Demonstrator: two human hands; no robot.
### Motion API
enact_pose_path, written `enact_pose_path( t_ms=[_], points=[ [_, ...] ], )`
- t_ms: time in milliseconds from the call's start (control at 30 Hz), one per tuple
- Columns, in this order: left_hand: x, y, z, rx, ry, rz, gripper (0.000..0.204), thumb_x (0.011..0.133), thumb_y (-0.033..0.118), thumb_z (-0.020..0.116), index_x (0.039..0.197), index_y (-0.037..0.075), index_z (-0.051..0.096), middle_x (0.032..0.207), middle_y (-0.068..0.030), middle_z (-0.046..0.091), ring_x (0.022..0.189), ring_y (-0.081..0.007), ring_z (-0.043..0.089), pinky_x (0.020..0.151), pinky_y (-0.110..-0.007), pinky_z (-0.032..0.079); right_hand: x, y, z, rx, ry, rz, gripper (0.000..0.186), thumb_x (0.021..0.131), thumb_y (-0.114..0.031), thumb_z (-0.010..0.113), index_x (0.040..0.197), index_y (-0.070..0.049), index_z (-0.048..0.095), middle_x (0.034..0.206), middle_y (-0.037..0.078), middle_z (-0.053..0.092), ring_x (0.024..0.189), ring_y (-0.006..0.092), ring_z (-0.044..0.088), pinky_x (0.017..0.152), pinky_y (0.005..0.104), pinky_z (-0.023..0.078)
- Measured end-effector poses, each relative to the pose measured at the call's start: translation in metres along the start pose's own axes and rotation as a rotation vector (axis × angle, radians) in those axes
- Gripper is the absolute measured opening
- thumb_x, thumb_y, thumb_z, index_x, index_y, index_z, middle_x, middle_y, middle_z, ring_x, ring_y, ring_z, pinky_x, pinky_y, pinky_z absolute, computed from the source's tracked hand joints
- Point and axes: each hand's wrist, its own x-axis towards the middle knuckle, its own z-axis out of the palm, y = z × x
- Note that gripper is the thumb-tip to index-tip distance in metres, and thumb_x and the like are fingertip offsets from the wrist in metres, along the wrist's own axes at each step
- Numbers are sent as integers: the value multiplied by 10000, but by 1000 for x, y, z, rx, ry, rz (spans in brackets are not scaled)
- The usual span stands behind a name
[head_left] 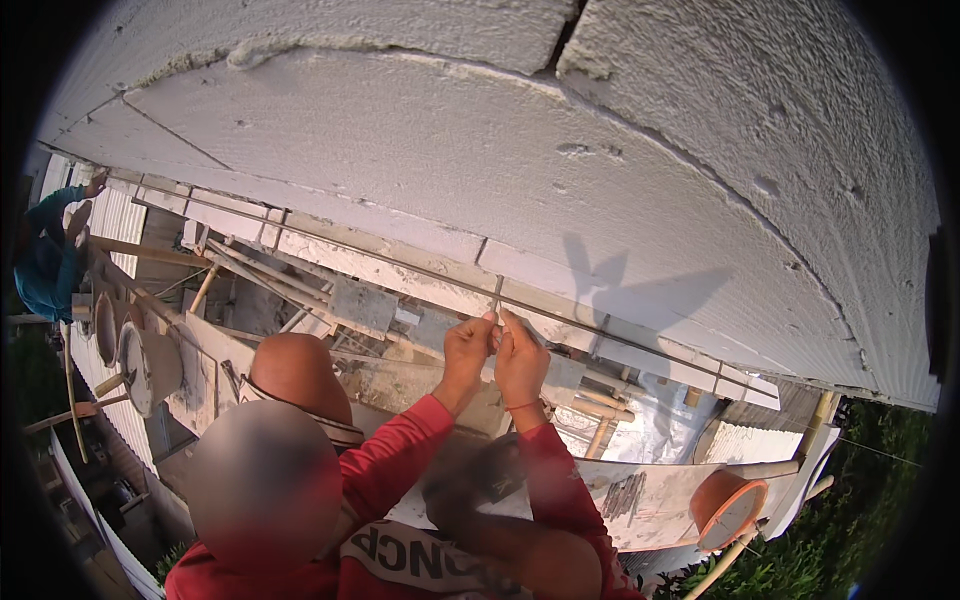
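My left hand and my right hand meet in front of the block wall, both closed in a pinch. Between their fingertips stands the end of a short thin metal rod. It meets a long thin steel bar that runs along the wall's lower edge. The fingers hide the rod's lower end, and whether it is fixed to the bar cannot be made out. Red sleeves cover both my forearms; a thin band circles the right wrist. My bent bare knee is to the left of my arms.
At the far left a person in a teal shirt has a hand at the wall. A mortar-smeared bucket stands on that side. An orange bucket sits at the right by bamboo poles. Boards, poles and silvery sheeting lie below the bar.
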Motion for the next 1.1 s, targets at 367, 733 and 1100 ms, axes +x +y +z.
enact_pose_path(
  t_ms=[367, 733, 1100],
  points=[
    [3, -6, -5, 24, -12, 33, 320, 986, 265, 664, 753, 46, 681, 653, -3, 620, 581, -72, 530, 559, -235, 392, 13, 15, -8, 25, 1, -125, 260, 930, -64, 575, 1138, -90, 729, 930, 190, 708, 842, 368, 688, 740, 419, 537],
    [0, 3, 1, 99, 13, -55, 318, 1004, 281, 633, 803, 39, 681, 673, -9, 631, 561, -80, 542, 552, -244, 432, 9, 1, -21, 2, -128, 105, 255, 914, -94, 575, 1111, -117, 736, 936, 179, 719, 823, 372, 698, 707, 437, 541],
    [4, 8, -1, 172, -12, -22, 374, 1008, 294, 625, 749, 26, 664, 604, -13, 576, 525, -74, 482, 508, -245, 359, 9, 9, -17, 29, -81, 17, 249, 922, -64, 577, 1121, -107, 721, 840, 153, 700, 742, 348, 682, 665, 405, 521]
  ],
)
